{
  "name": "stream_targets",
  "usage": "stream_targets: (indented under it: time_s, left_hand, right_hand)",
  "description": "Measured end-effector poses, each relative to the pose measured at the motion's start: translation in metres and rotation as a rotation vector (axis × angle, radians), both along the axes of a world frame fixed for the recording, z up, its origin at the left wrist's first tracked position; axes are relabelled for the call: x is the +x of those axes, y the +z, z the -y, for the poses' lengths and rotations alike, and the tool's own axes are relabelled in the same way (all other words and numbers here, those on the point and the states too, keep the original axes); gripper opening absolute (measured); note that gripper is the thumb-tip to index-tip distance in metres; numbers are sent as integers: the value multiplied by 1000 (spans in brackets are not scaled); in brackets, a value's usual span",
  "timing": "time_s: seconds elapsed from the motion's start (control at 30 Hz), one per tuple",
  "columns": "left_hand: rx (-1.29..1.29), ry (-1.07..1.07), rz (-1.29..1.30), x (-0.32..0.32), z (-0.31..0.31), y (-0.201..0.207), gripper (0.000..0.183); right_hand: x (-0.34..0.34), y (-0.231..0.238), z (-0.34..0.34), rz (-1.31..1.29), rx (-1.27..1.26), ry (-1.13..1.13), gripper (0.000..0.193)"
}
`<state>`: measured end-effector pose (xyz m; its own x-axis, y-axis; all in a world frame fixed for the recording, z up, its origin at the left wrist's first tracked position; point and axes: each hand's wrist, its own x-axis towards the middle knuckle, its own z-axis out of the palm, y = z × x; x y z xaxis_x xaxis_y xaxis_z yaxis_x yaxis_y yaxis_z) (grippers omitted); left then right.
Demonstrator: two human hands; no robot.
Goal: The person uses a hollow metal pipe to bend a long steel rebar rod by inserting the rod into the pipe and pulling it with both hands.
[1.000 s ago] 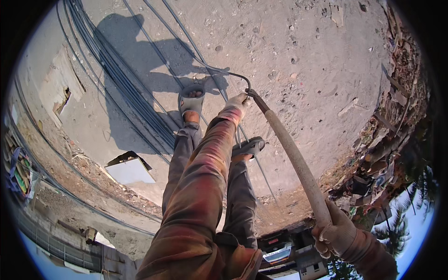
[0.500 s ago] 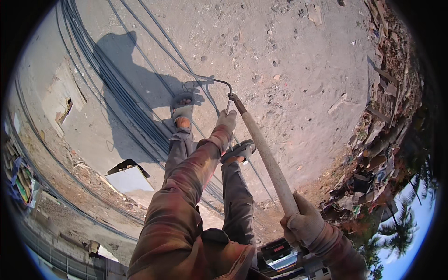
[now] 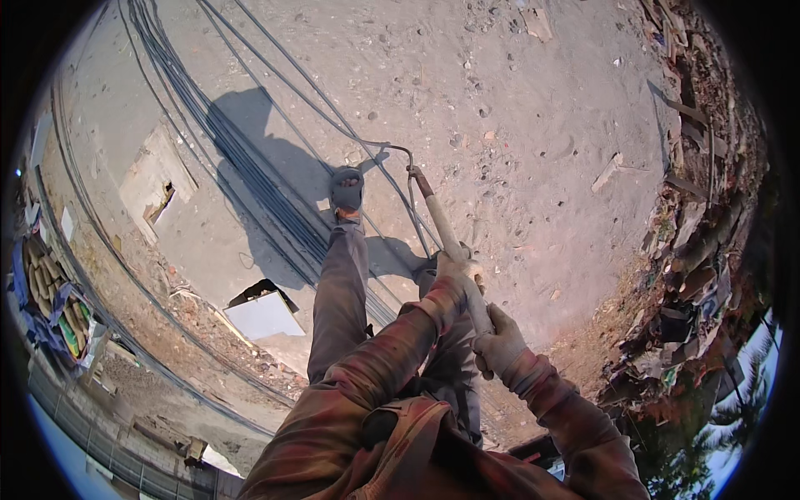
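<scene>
My left hand (image 3: pixel 456 275), in a pale glove, grips the middle of a long-handled rebar bender (image 3: pixel 447 227). Lower down, my gloved right hand (image 3: pixel 502 340) is wrapped around the handle's near end. The tool's dark metal head meets the bent end of a thin steel rod (image 3: pixel 400 149), which curves over and runs back beside the handle. Another rod end reaches this bend from the upper left. My left foot, in a grey sandal (image 3: pixel 347 189), stands among the rods; the other foot is mostly hidden behind my arm.
A bundle of long steel rods (image 3: pixel 196 108) crosses the dusty ground from upper left towards my feet. A white board (image 3: pixel 265 317) and a broken panel (image 3: pixel 150 179) lie left. Scrap and debris (image 3: pixel 696 250) line the right side. More rods (image 3: pixel 125 258) curve along the far left.
My left hand has left the rod by the tool's head and now holds the handle. My right hand has come up and inward, and the handle stands steeper in view.
</scene>
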<state>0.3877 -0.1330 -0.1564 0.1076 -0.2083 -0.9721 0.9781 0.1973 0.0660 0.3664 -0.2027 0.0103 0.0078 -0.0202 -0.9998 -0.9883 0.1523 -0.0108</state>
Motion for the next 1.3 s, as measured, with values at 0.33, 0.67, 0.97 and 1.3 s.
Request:
stream_targets:
  time_s: [0.33,0.67,0.97,1.3]
  left_hand:
    - [-16,-35,-63,1,-32,3,31]
    - [-202,-157,-129,46,-31,22,16]
    - [-441,-458,-128,110,-71,-20,24]
    - [-525,-282,-66,146,-113,114,29]
  right_hand:
    - [-4,8,-23,59,82,-136,45]
    - [16,-6,-18,-58,213,-539,8]
    - [88,-17,-73,-106,138,-660,10]
    - [137,-18,-71,100,261,-423,8]
